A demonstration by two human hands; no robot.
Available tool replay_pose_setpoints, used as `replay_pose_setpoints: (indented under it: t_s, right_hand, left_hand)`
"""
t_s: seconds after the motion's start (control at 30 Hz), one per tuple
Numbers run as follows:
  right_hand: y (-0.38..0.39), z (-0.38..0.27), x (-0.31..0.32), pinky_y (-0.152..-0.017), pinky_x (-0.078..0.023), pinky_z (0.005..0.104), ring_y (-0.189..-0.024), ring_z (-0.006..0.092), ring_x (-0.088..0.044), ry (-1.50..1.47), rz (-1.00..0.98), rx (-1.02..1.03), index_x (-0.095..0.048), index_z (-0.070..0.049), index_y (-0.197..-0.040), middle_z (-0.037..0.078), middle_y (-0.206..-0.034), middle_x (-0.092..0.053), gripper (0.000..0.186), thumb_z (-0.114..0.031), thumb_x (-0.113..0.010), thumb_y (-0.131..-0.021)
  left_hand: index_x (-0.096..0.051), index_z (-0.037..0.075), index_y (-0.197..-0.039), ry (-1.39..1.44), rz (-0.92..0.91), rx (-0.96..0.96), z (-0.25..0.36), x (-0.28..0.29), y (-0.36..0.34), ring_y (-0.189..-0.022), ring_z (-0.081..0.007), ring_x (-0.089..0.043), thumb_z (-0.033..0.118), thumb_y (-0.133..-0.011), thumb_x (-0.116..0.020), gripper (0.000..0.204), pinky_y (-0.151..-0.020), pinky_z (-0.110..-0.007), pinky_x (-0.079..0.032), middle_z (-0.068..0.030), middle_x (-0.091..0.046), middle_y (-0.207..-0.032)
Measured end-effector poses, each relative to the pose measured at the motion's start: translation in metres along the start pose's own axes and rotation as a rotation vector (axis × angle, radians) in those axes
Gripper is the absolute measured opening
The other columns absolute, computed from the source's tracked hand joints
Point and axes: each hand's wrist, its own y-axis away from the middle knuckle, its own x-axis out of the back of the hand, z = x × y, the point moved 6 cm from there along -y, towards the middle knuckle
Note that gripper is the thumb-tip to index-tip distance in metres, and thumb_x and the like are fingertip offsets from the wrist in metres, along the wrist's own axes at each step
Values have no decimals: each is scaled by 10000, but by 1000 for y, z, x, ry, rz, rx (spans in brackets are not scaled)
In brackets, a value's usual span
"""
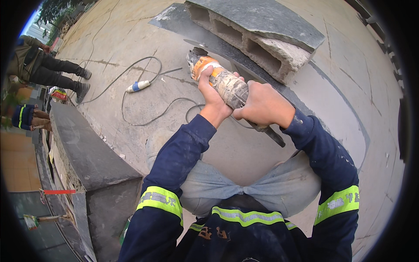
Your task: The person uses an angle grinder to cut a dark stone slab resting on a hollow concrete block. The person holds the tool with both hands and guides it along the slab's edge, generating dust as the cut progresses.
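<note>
I grip a dusty orange angle grinder (222,81) with both hands. My left hand (212,94) wraps its front body, just behind the head. My right hand (262,105) clasps the rear of the body. The grinder's disc (201,45) sits flat at the edge of a long dark stone slab (262,83) that lies on the concrete ground. A hollow concrete block (257,37) capped with a grey slab rests on the dark slab just beyond the tool.
A cable with a blue and white plug (138,85) loops over the concrete ground to the left. Dark stone slabs (87,148) are stacked at my lower left. Two people (43,65) are at the far left edge.
</note>
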Motion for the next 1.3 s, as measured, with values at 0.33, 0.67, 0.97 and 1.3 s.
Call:
replay_pose_setpoints:
  t_s: [0.33, 0.67, 0.97, 1.3]
  right_hand:
    - [-14, -2, -3, -721, -540, 343, -765, 327, -677, -15, -4, 23, -641, 89, -873, 225, -786, -664, 528, -351, -703, -587]
    - [-28, -2, -6, -740, -536, 341, -777, 335, -674, 10, 18, 43, -641, 88, -906, 228, -802, -663, 578, -391, -712, -590]
    - [-43, -7, -8, -742, -531, 336, -804, 330, -670, -20, -74, 25, -636, 89, -935, 226, -829, -661, 621, -417, -711, -582]
    - [-37, -12, -4, -714, -527, 337, -767, 319, -671, 7, -58, 45, -630, 97, -873, 230, -795, -658, 585, -405, -721, -587]
  left_hand:
    - [-455, 25, -970, -37, -31, -49, 10, 2, -7, -789, -293, -576, 511, -732, -579, 555, -694, -412, -532, -134, -545, -845]
    - [-447, 46, -990, -27, -33, -54, 18, 4, -18, -786, -301, -577, 505, -738, -579, 540, -688, -419, -533, -144, -548, -839]
    - [-436, 66, -1032, -62, -33, -101, 32, 11, -33, -800, -313, -577, 501, -735, -587, 548, -707, -434, -531, -147, -542, -870]
    - [-444, 39, -1007, -44, -4, -79, 29, 8, -29, -771, -317, -591, 520, -747, -553, 557, -679, -447, -518, -153, -559, -854]
